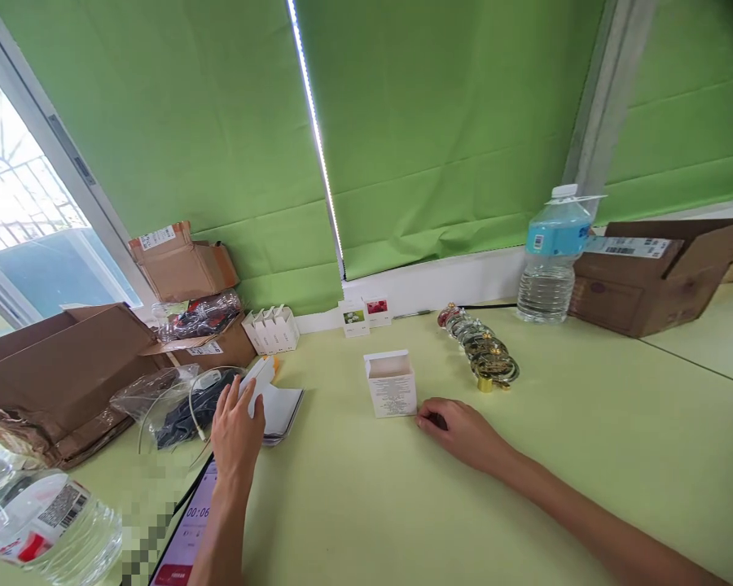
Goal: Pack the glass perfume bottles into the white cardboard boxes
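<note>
A small white box [393, 395] with printed text on its front stands upright on the table, its top open. Beside its lower right corner rests my right hand [458, 430], fingers curled and closed, the fingertips at or very near the box; I see nothing in them. My left hand [238, 427] is over the near left side, fingers apart, at the edge of a stack of flat white card pieces [281, 411]. Whether its fingertips touch the stack I cannot tell. Under my left forearm lies a phone [186, 521] with a timer on its screen.
Bangles [485, 350] lie in a row at right. Behind stand two picture cards [355, 319], several white boxes [272, 330] and a water bottle [550, 260]. Cardboard boxes [653, 277] flank both sides. Another bottle [49, 521] and a plastic-bagged cable [189, 407] are at left.
</note>
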Demonstrator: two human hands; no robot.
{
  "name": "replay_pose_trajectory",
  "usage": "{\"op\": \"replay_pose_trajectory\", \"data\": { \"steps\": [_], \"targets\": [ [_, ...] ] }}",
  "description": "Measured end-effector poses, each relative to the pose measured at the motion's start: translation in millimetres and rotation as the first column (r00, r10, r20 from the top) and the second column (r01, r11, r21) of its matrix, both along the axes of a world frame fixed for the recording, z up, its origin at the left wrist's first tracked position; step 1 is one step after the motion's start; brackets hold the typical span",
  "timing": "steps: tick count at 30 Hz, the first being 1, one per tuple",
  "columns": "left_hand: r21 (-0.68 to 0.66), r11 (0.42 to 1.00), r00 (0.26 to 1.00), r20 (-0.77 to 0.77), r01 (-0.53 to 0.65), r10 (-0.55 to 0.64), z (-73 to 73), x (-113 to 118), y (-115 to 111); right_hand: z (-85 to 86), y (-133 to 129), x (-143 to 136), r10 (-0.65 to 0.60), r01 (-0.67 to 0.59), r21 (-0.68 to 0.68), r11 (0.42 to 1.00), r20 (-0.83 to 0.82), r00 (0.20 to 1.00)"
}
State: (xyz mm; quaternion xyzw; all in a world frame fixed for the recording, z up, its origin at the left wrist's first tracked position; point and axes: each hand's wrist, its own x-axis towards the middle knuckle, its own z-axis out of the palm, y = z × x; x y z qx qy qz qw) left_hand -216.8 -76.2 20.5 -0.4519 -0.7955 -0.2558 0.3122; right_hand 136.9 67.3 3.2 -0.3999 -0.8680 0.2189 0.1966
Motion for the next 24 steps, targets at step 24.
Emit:
{"op": "replay_pose_trajectory", "data": {
  "steps": [24],
  "targets": [
    [-0.101,0.993,0.997,-0.048,-0.068,0.064,-6.1,1.4,0.3,0.3,-1.9,-1.4,-0.018,0.018,-0.001,1.000,0.003,1.000]
  ]
}}
